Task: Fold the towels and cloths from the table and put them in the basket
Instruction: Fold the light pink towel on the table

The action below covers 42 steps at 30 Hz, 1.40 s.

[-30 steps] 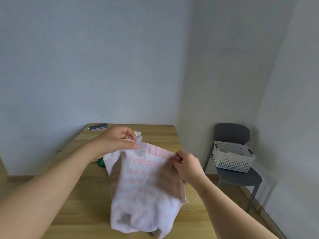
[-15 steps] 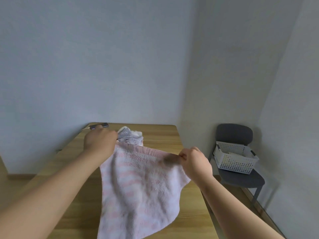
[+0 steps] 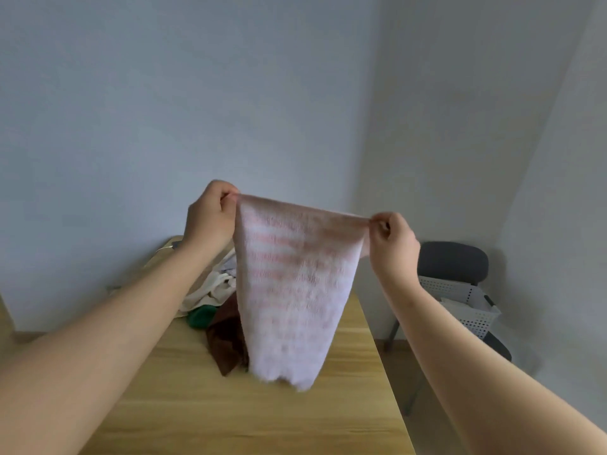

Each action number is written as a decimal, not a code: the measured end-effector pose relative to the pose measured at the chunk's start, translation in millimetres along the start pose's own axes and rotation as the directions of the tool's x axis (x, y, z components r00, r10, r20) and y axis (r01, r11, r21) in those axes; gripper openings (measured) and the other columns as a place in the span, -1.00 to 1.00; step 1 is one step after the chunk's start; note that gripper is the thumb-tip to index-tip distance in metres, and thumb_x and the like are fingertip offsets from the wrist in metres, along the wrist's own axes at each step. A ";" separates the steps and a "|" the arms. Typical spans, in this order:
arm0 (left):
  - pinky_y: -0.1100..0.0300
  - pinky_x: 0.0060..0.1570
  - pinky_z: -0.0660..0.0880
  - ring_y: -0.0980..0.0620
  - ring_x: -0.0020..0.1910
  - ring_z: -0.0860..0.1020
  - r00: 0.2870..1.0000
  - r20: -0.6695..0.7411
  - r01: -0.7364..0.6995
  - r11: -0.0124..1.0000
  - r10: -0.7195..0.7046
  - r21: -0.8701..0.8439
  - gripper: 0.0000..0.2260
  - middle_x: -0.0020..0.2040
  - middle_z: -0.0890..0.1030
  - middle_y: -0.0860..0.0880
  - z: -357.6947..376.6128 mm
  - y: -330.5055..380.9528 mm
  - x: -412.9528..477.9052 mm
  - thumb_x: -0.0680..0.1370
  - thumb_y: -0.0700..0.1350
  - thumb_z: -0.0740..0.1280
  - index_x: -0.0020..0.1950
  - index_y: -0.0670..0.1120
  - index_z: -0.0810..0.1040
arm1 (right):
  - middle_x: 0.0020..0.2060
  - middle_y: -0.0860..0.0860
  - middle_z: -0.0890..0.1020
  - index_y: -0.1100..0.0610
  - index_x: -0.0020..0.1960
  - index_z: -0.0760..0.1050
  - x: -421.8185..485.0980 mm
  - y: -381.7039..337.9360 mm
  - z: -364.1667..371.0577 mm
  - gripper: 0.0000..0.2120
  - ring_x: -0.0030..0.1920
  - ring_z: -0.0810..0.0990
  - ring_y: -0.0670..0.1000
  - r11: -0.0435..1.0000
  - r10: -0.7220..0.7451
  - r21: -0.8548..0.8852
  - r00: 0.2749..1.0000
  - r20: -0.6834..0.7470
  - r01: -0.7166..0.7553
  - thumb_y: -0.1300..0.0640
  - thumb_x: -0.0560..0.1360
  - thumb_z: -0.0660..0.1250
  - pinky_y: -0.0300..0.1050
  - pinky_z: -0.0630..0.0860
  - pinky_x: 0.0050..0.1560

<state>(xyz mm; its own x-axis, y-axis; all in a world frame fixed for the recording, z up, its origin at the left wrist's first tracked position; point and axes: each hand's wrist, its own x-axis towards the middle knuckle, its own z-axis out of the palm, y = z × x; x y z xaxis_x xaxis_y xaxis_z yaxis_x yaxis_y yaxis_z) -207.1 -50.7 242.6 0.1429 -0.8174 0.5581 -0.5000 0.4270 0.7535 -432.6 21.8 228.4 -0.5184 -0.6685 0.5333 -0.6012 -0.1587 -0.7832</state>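
- Wood-grain desk (image 3: 262, 418) fills the near ground. The ragged lower hem of the pink-striped towel (image 3: 292, 290) hangs just over it; the blur hides whether the hem brushes the wood or clears it.
- Judging by the way it drapes, this terry towel is light, soft and quite limp. It narrows toward the bottom under its own weight and will keep no shape unless it is laid flat. The looped pile should give a sure, non-slippery grip, and nothing about it is fragile.
- The two top corners look like the best places to hold it, since from there the whole sheet opens and the edges can be matched for a fold.
- The left hand (image 3: 210, 215) pinches the top left corner between the thumb and its curled fingers (image 3: 226, 195).
- The right hand (image 3: 392, 244) pinches the top right corner the same way, fingers (image 3: 381, 221) bent in round the edge.
- The top edge runs taut between the two pinches, sloping a little down to the right. All the rest of the towel hangs below and between the hands.
- Behind the towel a loose heap lies on the desk: a brown cloth (image 3: 226, 336), a green cloth (image 3: 200, 315) and a cream cloth (image 3: 210, 287), all unfolded and partly hidden.
- Farthest off, well apart to the right of the desk, a white perforated basket (image 3: 469, 303) sits on a grey chair (image 3: 453, 261), with something pale already inside.
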 end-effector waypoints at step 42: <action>0.23 -0.26 0.45 0.14 -0.28 0.60 0.494 0.796 0.036 0.923 -0.349 0.382 -0.84 -0.25 0.60 0.10 -118.0 -152.1 -332.8 0.59 -0.08 0.22 -0.18 0.09 0.45 | -0.33 0.01 0.58 0.10 -0.16 0.53 -406.8 76.9 -91.3 -0.85 -0.18 0.51 0.06 0.740 0.628 -0.445 0.756 0.187 -0.504 0.23 0.46 0.19 -0.17 0.35 -0.36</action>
<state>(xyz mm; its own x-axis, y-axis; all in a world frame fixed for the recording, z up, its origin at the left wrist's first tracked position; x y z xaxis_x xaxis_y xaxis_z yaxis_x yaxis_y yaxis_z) -77.9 202.0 -16.6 -0.4352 -0.8607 -0.2640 -0.7831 0.2172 0.5827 -323.4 347.8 -19.6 -0.6552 -0.7407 -0.1484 -0.4542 0.5433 -0.7061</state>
